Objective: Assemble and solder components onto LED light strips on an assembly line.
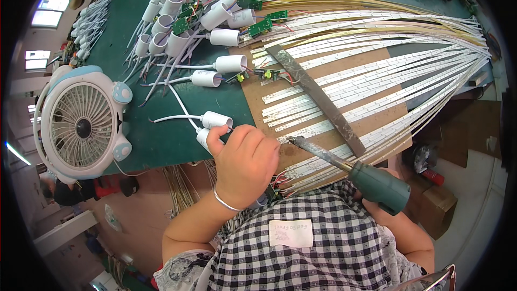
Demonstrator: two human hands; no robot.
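Note:
My left hand [245, 164] is closed, its fingers curled over beside a white LED strip end and its thumb next to the mouth of a white lamp socket [217, 120]. Whatever it pinches is hidden. My right hand [371, 186], partly covered by the tool, grips a soldering iron [379, 186] with a green handle. The iron's tip [292, 140] is at the end of one LED strip [309, 133], close to my left fingers. A dark metal bar [318, 99] lies across the fanned-out strips. Another white socket [202, 138] sits partly behind my left thumb.
Many white sockets with cables [172, 43] and green circuit boards [261, 27] are heaped at the far left. A fan [81, 126] stands at the left table edge. Brown board [250, 94] lies under the strips. At the right, a cardboard box [431, 210] is below the table.

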